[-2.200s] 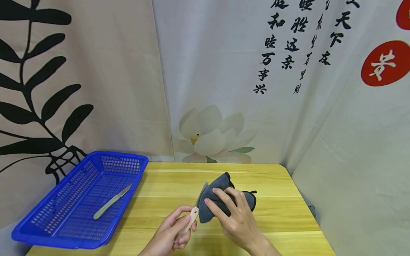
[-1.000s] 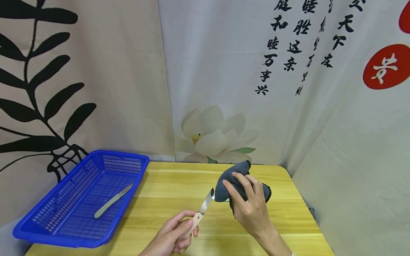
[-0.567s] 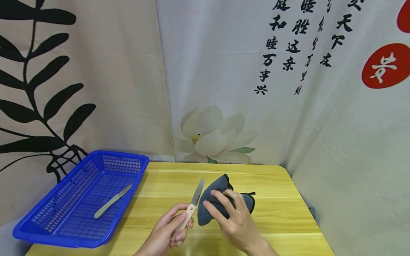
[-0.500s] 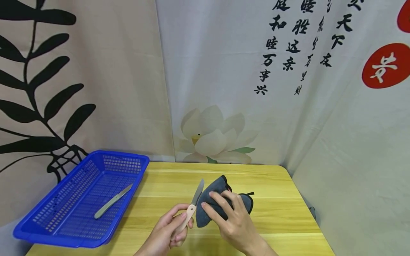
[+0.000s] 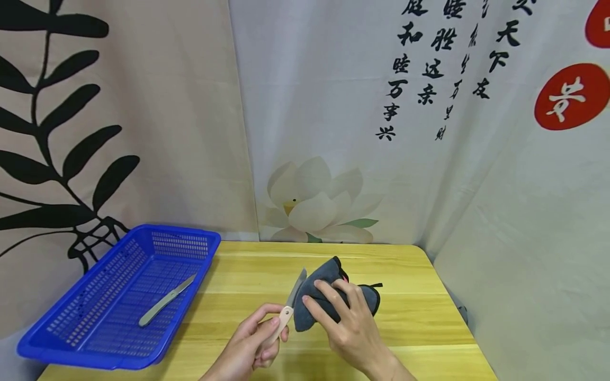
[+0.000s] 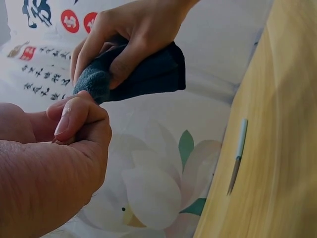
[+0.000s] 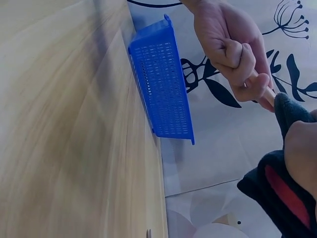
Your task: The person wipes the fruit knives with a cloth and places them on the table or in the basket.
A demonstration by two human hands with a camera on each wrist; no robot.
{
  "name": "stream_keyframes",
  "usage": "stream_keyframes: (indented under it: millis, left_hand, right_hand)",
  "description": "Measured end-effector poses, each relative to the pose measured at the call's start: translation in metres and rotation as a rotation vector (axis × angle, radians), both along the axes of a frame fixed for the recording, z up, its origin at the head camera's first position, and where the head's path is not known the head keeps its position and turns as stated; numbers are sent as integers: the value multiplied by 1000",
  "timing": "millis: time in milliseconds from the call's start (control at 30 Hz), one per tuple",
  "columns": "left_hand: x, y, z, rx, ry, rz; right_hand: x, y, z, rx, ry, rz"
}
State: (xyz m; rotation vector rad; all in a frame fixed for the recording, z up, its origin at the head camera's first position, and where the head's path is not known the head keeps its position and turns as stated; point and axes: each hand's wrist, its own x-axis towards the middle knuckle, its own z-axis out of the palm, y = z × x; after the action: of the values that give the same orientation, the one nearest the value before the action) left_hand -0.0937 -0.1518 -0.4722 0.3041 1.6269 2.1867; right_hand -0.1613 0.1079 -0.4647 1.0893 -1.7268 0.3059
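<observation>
My left hand (image 5: 250, 341) grips a small knife (image 5: 285, 319) by its pale handle, blade pointing up and away. A dark blue-grey cloth (image 5: 329, 272) with black edging is bunched in my right hand (image 5: 355, 330). It lies against the right side of the blade, hiding part of it. The left wrist view shows the cloth (image 6: 153, 74) just beyond my left fingers. In the right wrist view a red patch shows in the cloth's fold. Another knife (image 6: 240, 141), with a pale bluish handle, lies on the table; in the head view it is hidden.
A blue plastic basket (image 5: 90, 362) stands on the left side of the wooden table (image 5: 405, 264). Inside it lies a knife with a pale green-grey handle (image 5: 154, 312). Printed fabric (image 5: 314, 79) hangs behind the table.
The cloth slid up and right to the blade tip, came back beside the blade, and now touches its side. My left hand has kept its hold, shifting only slightly.
</observation>
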Motion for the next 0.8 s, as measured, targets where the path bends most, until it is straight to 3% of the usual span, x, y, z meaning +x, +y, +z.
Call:
stream_keyframes:
  millis: [367,800]
  left_hand:
    - [-1,-4,-2,-7,46,-34]
    - [0,-5,-8,-57,39,-77]
  right_hand:
    - [-7,4,2,-8,-33,-61]
    - [-16,19,10,-19,-62,-131]
